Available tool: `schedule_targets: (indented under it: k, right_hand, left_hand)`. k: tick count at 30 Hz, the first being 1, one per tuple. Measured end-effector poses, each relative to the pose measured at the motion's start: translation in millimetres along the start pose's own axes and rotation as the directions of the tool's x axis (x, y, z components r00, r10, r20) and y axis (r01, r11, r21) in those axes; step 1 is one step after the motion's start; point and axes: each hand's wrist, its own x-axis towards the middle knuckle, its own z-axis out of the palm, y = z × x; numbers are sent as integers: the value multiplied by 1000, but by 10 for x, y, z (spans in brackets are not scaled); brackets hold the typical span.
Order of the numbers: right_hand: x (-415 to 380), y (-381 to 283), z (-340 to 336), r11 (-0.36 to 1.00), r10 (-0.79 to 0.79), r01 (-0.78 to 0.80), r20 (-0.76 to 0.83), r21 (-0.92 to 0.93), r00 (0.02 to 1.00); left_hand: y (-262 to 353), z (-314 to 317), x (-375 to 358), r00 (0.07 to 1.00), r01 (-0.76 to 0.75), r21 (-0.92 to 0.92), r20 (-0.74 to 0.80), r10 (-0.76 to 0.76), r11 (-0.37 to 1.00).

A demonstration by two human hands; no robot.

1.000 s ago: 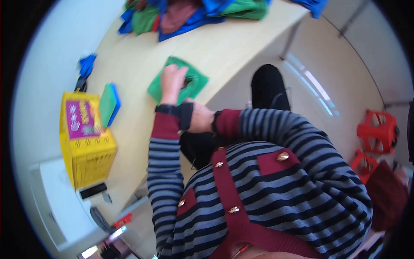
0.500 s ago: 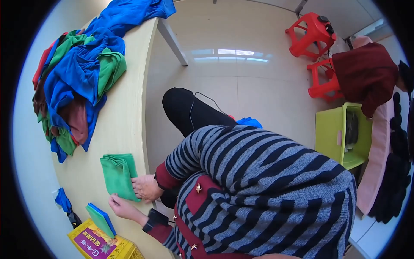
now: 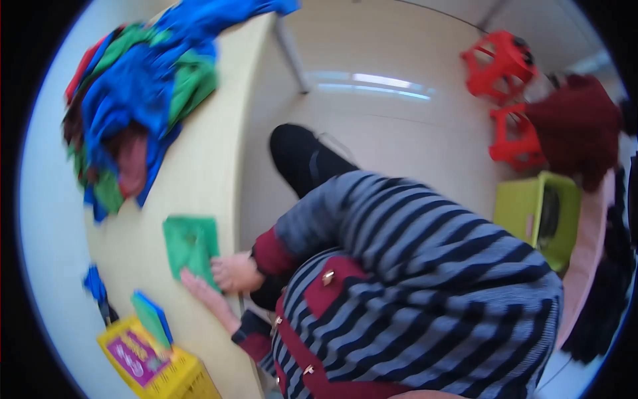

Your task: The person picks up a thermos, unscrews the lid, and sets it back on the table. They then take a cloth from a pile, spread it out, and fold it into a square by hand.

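Observation:
A folded green cloth (image 3: 191, 241) lies on the table near its front edge, its surface dented in the middle. My left hand (image 3: 201, 291) rests at the cloth's near left corner with its fingers stretched out flat. Alongside it, my right hand (image 3: 236, 271) lies palm down, fingers spread against the cloth's right edge. Motion blurs both hands somewhat.
A heap of blue, green, red and brown cloths (image 3: 136, 100) covers the far end of the table (image 3: 222, 133). Nearby stands a yellow box (image 3: 179, 376) with folded green and blue cloths (image 3: 153, 319) on top. Red stools (image 3: 498, 66), a lime bin (image 3: 518, 213) and another person's dark red sleeve (image 3: 575, 120) are at right.
My left hand has gone from bent fingers at the cloth's corner to lying flat against it. The cloth looks flatter and more pressed down. The whole view has shifted slightly.

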Motion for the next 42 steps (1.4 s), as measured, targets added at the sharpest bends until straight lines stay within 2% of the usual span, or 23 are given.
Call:
schedule_targets:
  k: [2,3,4,6,7,8,9,10,11,13,14,17,20,23,27,32,36,38,39,40,42]
  right_hand:
    - [-54,-88,-156,999,-38,36,-85,-28,996]
    - [-61,-100,-272,999,-45,45,22,-3,999]
    - [10,-148,-560,998,10,-25,225,64,974]
    - [196,-187,-837,938,116,-202,295,281,948]
    - [321,-212,-938,953,141,-207,279,221,950]
    - [459,-234,-958,961,182,-226,255,156,950]
    - [595,-182,-857,964,150,-199,255,175,955]
    - [694,-110,-748,973,146,-169,148,157,978]
    - [751,-56,-655,980,148,-152,39,131,988]
    - [770,44,-399,983,168,-169,25,76,986]
    - [771,102,-264,981,192,-192,10,19,981]
    - [801,265,-186,970,239,-237,22,-48,971]
    - [714,411,-245,957,289,-284,81,-63,954]
    - [649,591,-372,931,319,-293,93,-218,943]
    - [621,708,-394,912,307,-276,60,-303,950]
    - [580,943,-458,904,331,-299,56,-304,942]
    - [561,1004,-592,873,325,-271,70,-406,943]
    - [632,997,-632,826,289,-231,35,-513,957]
    - [678,982,-638,798,268,-212,17,-565,963]
    - [729,938,-615,800,264,-207,20,-564,964]
    - [850,781,-506,926,325,-306,56,-222,944]
  left_hand:
    - [-83,-3,-15,999,-46,70,2,46,996]
    - [-145,29,15,998,-62,120,-17,65,991]
    - [-32,50,12,1000,-15,157,-22,19,987]
    - [-75,44,4,997,-72,437,-5,83,896]
    - [-57,43,-24,993,-104,550,13,115,829]
    - [-23,36,-66,981,-156,535,-11,191,830]
    - [-24,40,-52,959,-229,512,-26,281,828]
    - [-99,20,-38,962,-210,525,-38,269,825]
    - [-153,27,-19,989,-123,429,-23,147,895]
    - [-213,81,14,995,67,220,56,-81,973]
    - [-192,101,-3,995,68,220,57,-82,973]
    - [217,63,-44,997,62,506,-69,-31,860]
    - [176,71,-32,998,56,531,-62,-27,846]
    - [147,73,-26,998,50,546,-61,-20,836]
    - [122,79,-48,997,48,550,-77,-7,834]
    - [114,84,-51,995,19,557,-94,40,831]
    - [181,45,-75,996,19,556,-82,32,831]
    - [250,30,-91,997,24,557,-77,23,830]
    - [294,50,-97,995,-24,536,-68,72,844]
    - [351,78,-109,991,-71,517,-60,118,853]
    - [473,145,-149,985,-115,501,-51,162,858]
